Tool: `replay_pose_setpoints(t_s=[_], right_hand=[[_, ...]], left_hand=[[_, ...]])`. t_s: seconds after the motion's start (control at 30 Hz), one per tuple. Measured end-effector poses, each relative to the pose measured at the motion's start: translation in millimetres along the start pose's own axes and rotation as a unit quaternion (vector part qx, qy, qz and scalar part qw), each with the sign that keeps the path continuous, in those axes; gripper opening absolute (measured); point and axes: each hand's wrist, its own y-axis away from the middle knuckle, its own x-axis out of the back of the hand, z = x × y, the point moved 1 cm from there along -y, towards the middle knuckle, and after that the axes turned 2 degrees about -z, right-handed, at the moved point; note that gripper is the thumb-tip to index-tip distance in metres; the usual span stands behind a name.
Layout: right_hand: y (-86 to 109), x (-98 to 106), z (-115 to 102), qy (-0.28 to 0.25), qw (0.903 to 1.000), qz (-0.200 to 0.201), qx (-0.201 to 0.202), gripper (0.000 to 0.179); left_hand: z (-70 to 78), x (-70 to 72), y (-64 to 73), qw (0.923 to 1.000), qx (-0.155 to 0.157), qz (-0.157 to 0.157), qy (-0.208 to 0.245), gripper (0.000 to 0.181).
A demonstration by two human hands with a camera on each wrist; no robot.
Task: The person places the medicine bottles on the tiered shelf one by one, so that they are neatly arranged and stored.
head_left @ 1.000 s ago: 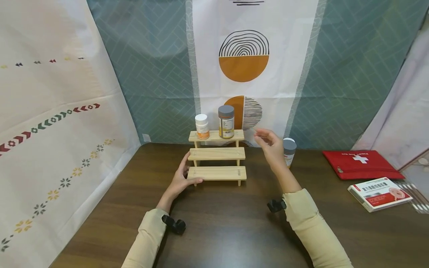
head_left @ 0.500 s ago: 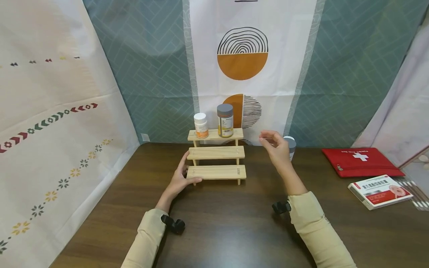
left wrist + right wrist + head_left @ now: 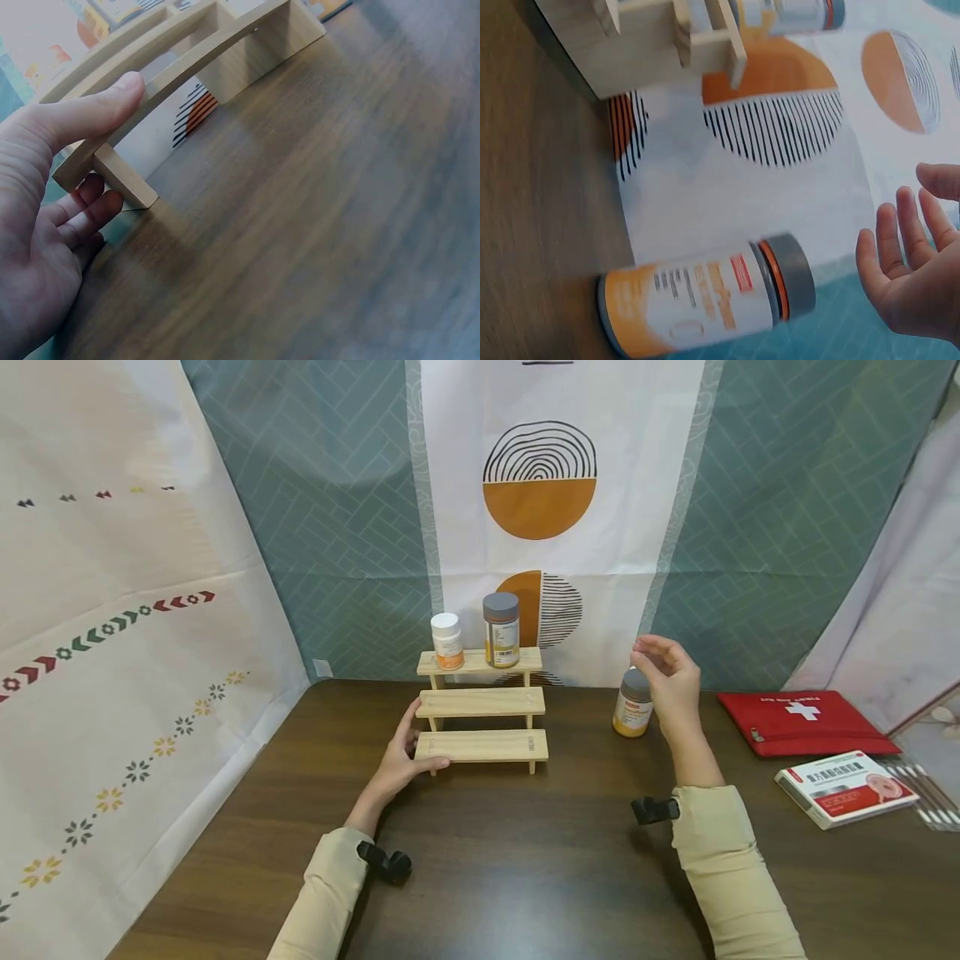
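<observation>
My left hand grips the left end of a three-step wooden stand; in the left wrist view, the thumb lies over a step board while the other fingers bend beneath. On the top step stand a small white pill bottle with an orange-banded label and a taller grey-capped supplement bottle. My right hand is raised, loosely curled and empty, beside another grey-capped supplement bottle upright on the table. The right wrist view shows this bottle apart from the fingers.
A red first aid kit pouch lies at the right of the dark wooden table. In front of it are a white and red medicine box and some thin wrapped sticks. Patterned cloths hang behind and at the sides.
My right hand has moved rightward, past the grey-capped bottle on the table, which now shows its front label. My left hand keeps its grip on the stand.
</observation>
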Motion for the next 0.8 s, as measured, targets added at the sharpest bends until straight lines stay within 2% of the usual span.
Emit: replay_pose_setpoints(t_s=[0.2,0.37,0.5,0.6,0.8], right_hand=[[-7.7,17,9,-0.027,0.9982,0.034,-0.041,0.02],[-10.6,24,17,-0.031,0.9955,0.041,-0.08,0.023],[-10.9,26,22,0.024,0.993,0.017,-0.114,0.03],[-10.3,29,25,0.073,0.9892,-0.022,-0.125,0.043],[-10.6,31,30,0.11,0.9819,-0.069,-0.138,0.062]], left_hand=[[0.8,0.0,0.1,1.0,0.001,0.0,-0.004,0.108],[0.2,0.6,-0.2,1.0,0.001,0.002,-0.004,0.108],[-0.3,1.3,-0.7,1.0,0.001,0.003,-0.003,0.108],[0.0,1.0,-0.5,1.0,0.002,0.001,-0.001,0.108],[0.1,0.0,0.1,1.0,0.006,0.002,0.004,0.108]])
